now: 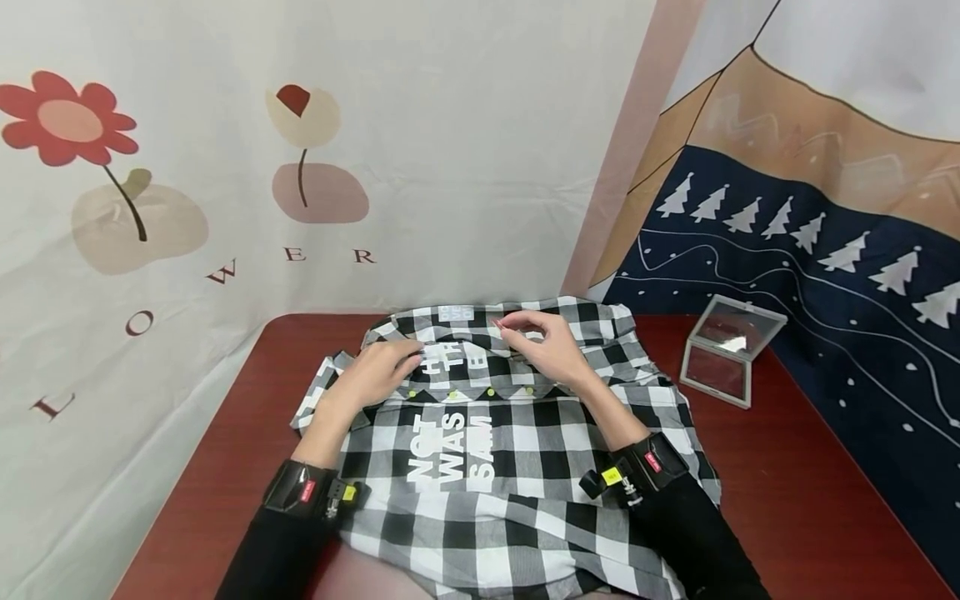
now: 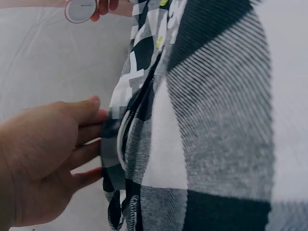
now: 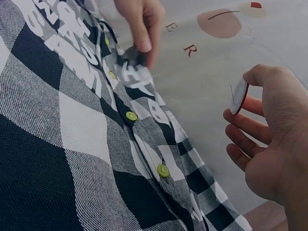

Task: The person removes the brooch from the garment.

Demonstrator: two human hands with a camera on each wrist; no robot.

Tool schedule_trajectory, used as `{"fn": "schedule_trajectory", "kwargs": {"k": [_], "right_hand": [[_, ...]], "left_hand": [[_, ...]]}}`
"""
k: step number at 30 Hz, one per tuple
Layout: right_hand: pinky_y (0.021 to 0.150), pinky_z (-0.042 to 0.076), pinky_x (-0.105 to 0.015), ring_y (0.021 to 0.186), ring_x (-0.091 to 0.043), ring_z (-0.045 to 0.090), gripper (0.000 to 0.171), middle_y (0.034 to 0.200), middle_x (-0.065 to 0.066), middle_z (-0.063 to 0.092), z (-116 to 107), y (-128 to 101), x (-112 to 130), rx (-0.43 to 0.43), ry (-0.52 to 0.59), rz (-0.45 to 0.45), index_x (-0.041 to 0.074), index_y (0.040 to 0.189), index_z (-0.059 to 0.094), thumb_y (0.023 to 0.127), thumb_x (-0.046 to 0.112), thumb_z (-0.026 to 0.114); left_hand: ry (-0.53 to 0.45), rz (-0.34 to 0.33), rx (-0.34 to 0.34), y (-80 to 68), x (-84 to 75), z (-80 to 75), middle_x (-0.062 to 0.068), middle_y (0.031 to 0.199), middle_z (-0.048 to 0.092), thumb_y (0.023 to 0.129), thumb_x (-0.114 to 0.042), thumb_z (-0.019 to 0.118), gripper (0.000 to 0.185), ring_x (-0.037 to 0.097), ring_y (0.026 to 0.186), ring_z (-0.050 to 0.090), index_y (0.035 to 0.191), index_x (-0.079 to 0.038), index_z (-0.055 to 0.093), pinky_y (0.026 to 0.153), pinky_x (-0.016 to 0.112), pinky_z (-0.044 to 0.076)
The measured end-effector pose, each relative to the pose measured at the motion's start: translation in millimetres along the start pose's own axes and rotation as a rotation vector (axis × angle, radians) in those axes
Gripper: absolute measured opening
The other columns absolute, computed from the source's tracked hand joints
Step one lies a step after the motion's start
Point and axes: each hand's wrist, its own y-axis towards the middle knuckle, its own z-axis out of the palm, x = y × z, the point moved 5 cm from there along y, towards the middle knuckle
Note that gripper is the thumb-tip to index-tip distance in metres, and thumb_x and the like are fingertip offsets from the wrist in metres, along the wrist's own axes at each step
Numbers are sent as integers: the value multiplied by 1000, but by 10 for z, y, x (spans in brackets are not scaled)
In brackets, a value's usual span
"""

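Note:
A black-and-white checked shirt (image 1: 547,442) lies spread out, with white lettering (image 1: 450,450) and a row of yellow-green buttons (image 3: 131,116). My left hand (image 1: 375,371) is at the left side of the upper flap. In the left wrist view its straight fingers reach the cloth edge, their tips hidden behind it, and the thumb stands apart from the cloth. Over the upper right of the shirt, my right hand (image 1: 551,346) pinches a small round badge (image 3: 239,96) between thumb and fingers. The badge has a white face, a red rim and a thin dark line across it.
The red-brown table (image 1: 247,417) carries a small hinged clear case (image 1: 750,387), opened, to the shirt's right. Behind the table hang a pale flower-print curtain (image 1: 465,167) and a navy cloth with white trees (image 1: 750,258). The shirt's near end drapes toward me.

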Motion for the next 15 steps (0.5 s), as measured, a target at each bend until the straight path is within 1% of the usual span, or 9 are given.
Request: {"fn": "schedule_trajectory", "kwargs": {"k": [2, 3, 4, 5, 7, 8, 10, 12, 15], "right_hand": [[108, 57, -63, 120, -28, 75, 29, 131, -16, 82, -10, 2, 4, 3, 9, -1, 7, 131, 82, 110, 27, 77], [108, 57, -63, 119, -28, 75, 29, 132, -18, 82, -15, 4, 6, 5, 8, -2, 7, 131, 82, 110, 26, 77], [108, 57, -63, 119, -29, 75, 29, 132, -18, 82, -18, 5, 8, 6, 6, -3, 7, 131, 82, 110, 26, 77], [109, 57, -63, 120, -28, 75, 28, 132, -19, 82, -22, 5, 9, 7, 6, -3, 8, 131, 82, 110, 26, 77], [109, 57, -63, 120, -27, 75, 26, 132, -16, 82, -28, 6, 10, 6, -1, 1, 11, 130, 83, 110, 26, 77], [109, 58, -62, 120, -26, 75, 26, 131, -14, 83, -31, 5, 9, 5, -5, 3, 11, 129, 83, 110, 27, 77], [109, 58, -61, 120, -26, 74, 25, 130, -10, 83, -35, 3, 6, 2, -7, 6, 12, 129, 83, 109, 27, 77], [109, 58, -60, 120, -25, 74, 26, 130, -8, 84, -37, 0, 1, 0, -6, 9, 11, 129, 83, 109, 27, 77], [109, 58, -58, 120, -23, 74, 25, 130, -9, 84, -40, -9, -3, -3, -5, 12, 12, 128, 83, 109, 27, 77]], "left_hand": [[9, 6, 40, 9, 140, 123, 16, 129, 81, 122, -41, 51, 43, 38, 113, 80, 142, -10, 72, 95, 56, 63], [2, -7, 78, 12, 183, 168, 16, 131, 80, 122, -43, 50, 44, 39, 114, 79, 144, -10, 71, 96, 58, 62], [4, -18, 111, 14, 250, 233, 16, 137, 78, 122, -47, 48, 49, 39, 120, 78, 148, -11, 69, 100, 59, 61], [5, -38, 151, 7, 253, 249, 18, 145, 75, 122, -51, 46, 55, 43, 129, 75, 153, -11, 66, 107, 63, 59], [-5, -81, 227, -1, 324, 335, 19, 164, 63, 119, -63, 42, 71, 44, 149, 63, 165, -11, 57, 123, 68, 49], [-10, -112, 265, -10, 341, 362, 18, 173, 54, 117, -70, 41, 80, 43, 160, 54, 171, -12, 50, 131, 69, 41], [-29, -176, 336, -39, 299, 363, 16, 185, 35, 110, -83, 39, 97, 41, 173, 32, 178, -14, 38, 139, 74, 22], [-58, -233, 387, -69, 238, 352, 10, 190, 22, 103, -93, 39, 110, 37, 178, 18, 181, -16, 29, 141, 75, 10], [-79, -281, 428, -100, 132, 320, 5, 192, 13, 97, -99, 41, 120, 33, 180, 8, 182, -18, 22, 142, 75, 2]]}}
